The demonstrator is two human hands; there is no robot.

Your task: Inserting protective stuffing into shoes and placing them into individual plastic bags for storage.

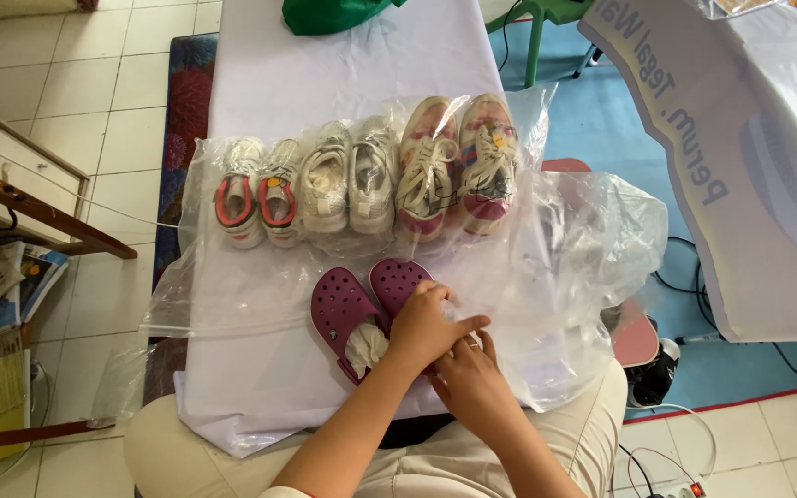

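Left hand (428, 325) rests palm-down on the right-hand magenta clog (398, 281), fingers curled over its heel. Right hand (472, 373) pinches the clear plastic bag (565, 277) beside it. Both clogs lie near the table's front edge, the left-hand clog (341, 309) stuffed with paper. Judged light, flexible, slick; grasp at the heel rim.

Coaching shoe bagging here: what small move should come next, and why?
Probably slide the purple clogs deeper under the clear plastic bag: both hands, left and right, sit at its edge, while three pairs of sneakers already lie covered.
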